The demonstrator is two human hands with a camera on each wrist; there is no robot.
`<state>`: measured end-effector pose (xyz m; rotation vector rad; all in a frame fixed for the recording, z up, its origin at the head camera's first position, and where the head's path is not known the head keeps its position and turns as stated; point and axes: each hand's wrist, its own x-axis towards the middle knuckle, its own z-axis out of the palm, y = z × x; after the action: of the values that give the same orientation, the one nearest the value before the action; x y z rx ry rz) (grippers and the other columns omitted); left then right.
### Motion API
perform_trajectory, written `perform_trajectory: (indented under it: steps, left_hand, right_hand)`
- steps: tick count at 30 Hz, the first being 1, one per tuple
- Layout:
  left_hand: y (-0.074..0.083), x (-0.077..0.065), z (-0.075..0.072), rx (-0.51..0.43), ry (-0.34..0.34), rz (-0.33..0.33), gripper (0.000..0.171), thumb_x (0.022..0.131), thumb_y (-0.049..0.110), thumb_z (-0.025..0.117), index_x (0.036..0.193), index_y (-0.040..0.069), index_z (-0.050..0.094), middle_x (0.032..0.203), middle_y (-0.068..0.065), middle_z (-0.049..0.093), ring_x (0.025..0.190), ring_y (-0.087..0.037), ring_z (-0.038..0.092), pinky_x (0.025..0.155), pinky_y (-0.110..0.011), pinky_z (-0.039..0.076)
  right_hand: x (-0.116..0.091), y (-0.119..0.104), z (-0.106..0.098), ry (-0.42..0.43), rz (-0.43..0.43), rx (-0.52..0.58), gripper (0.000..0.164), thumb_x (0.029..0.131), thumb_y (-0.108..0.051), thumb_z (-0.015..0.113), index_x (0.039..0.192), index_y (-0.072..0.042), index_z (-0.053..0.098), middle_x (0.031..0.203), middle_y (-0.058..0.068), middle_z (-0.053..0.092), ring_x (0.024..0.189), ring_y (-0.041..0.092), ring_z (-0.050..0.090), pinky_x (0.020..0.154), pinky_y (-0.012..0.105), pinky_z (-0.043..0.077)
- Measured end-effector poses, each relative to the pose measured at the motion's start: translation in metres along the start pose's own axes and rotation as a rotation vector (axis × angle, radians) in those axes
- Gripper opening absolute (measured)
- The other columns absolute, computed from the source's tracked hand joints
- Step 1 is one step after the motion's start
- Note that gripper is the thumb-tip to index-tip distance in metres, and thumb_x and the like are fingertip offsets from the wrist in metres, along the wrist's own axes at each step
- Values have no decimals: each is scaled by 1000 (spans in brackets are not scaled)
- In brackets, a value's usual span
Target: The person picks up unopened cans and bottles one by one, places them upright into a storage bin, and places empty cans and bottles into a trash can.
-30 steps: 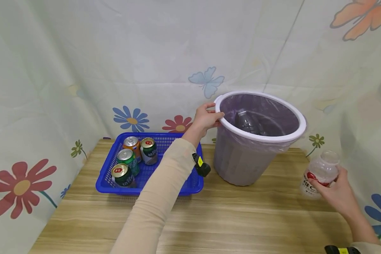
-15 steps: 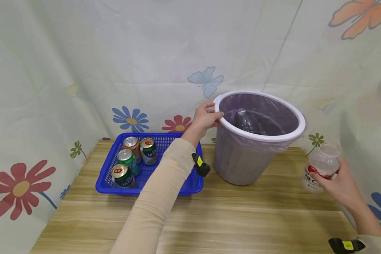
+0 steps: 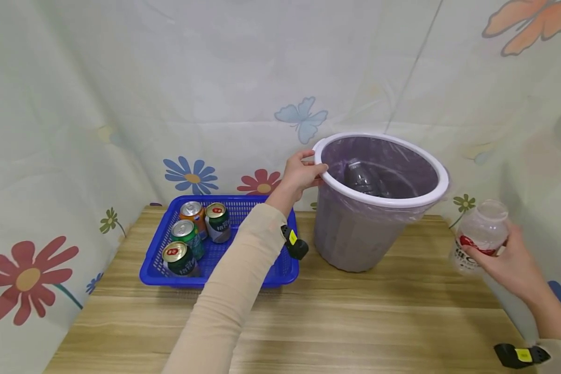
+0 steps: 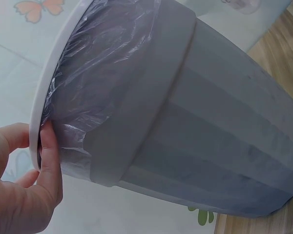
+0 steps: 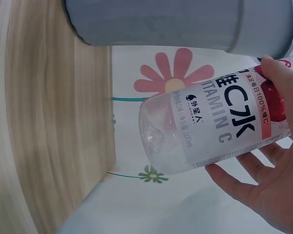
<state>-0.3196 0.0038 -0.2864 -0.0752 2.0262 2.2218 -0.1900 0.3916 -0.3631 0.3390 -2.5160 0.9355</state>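
A grey trash bin [image 3: 355, 234] with a white rim and a purple liner bag [image 3: 402, 161] stands tilted on the table. My left hand [image 3: 301, 174] grips the rim at its left side, thumb and fingers on either side of it in the left wrist view. Inside the bin lies a dark clear plastic bottle [image 3: 361, 179]. At the table's right edge my right hand [image 3: 509, 259] holds a clear plastic bottle [image 5: 215, 122] with a white and red vitamin C label, raised above the tabletop. Its open-looking neck points up in the head view.
Left of the bin sits a blue plastic basket [image 3: 257, 283] holding several drink cans, among them an orange can [image 3: 198, 221] and a green can [image 3: 189, 241]. The wooden table [image 3: 355, 327] meets a flower-printed curtain [image 3: 215, 78] at the back and sides.
My right hand has lifted the plastic bottle upward and shifted slightly to the right. The left hand keeps its hold on the bin's rim.
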Motion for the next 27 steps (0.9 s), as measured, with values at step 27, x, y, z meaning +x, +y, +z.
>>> perform_trajectory:
  steps: [27]
  left_hand:
    - [0, 2, -1, 7, 4, -2, 51, 82, 7, 67, 129, 12, 47, 106, -10, 56, 76, -18, 66, 66, -26, 56]
  right_hand:
    - [39, -36, -28, -47, -68, -68, 72, 67, 0, 78, 129, -6, 42, 105, -20, 46, 89, -11, 44, 72, 3, 40]
